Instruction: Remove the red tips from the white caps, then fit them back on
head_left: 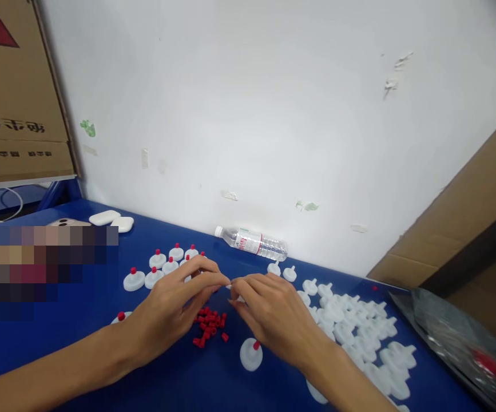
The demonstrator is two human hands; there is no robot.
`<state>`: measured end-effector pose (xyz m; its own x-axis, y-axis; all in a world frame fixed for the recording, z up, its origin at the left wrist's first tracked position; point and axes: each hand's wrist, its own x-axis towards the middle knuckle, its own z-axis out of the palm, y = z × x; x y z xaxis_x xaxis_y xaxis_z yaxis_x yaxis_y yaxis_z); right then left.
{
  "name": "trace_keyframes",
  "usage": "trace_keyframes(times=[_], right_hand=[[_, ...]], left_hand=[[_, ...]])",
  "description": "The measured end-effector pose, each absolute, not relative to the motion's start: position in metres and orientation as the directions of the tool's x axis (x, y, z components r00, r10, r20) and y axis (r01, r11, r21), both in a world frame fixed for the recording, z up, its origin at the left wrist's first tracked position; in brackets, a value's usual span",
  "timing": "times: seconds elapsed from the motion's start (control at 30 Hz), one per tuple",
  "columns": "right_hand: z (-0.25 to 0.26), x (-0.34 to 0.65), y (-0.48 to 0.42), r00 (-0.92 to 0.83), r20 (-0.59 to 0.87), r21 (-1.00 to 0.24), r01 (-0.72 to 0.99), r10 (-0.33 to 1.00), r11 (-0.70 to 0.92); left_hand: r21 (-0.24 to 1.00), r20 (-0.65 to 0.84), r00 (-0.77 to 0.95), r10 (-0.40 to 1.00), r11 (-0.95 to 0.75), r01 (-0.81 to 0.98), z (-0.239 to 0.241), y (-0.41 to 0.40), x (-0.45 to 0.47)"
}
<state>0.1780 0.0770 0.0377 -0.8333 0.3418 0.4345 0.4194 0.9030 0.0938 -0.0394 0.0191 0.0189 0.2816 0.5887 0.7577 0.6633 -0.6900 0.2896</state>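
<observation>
My left hand (pixel 183 300) is closed in a pinch, its fingertips meeting those of my right hand; what it grips is hidden. My right hand (pixel 269 306) is curled around a white nozzle cap (pixel 241 298), of which only slivers show between the fingers. Below the hands lies a loose pile of small red caps (pixel 209 323). Near my right wrist, a white nozzle cap with a red tip (pixel 251 355) rests on the table. Behind my left hand stand several white nozzle caps with red tips (pixel 157 259).
Many plain white nozzle caps (pixel 359 326) are heaped on the blue table (pixel 102 377) at right. A water bottle (pixel 256 242) lies against the wall. White cases (pixel 123 224) and a phone (pixel 70 222) sit back left. A plastic bag (pixel 466 343) lies far right.
</observation>
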Motion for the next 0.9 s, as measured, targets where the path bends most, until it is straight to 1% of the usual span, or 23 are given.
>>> trace_keyframes(times=[0.27,0.4,0.53,0.67,0.77,0.9], right_hand=[[0.0329,0.1745,0.0727,-0.839,0.508,0.203,0.335,0.193,0.92],[0.0336,0.1754,0.0748,-0.794,0.591,0.19,0.309,0.143,0.932],[0.0351,0.1768,0.0746,-0.722,0.678,0.152,0.324,0.14,0.934],[0.0343,0.176,0.074,-0.712,0.686,0.115,0.311,0.151,0.943],[0.0338,0.1743,0.0734,-0.713,0.689,0.128,0.298,0.132,0.946],[0.0332,0.173,0.0716,-0.692,0.716,0.158,0.282,0.087,0.946]], left_hand=[[0.354,0.779,0.271,0.566,-0.753,0.555,0.02,0.0197,-0.0347],[0.385,0.778,0.244,0.579,-0.746,0.544,0.0217,0.0182,-0.0343],[0.466,0.749,0.195,0.634,-0.712,0.525,0.0247,0.0169,-0.0326],[0.554,0.703,0.194,0.684,-0.698,0.454,0.0226,0.0156,-0.0305],[0.591,0.699,0.161,0.697,-0.689,0.42,0.0197,0.0139,-0.0307],[0.634,0.668,0.115,0.735,-0.644,0.429,0.0189,0.0112,-0.0322]])
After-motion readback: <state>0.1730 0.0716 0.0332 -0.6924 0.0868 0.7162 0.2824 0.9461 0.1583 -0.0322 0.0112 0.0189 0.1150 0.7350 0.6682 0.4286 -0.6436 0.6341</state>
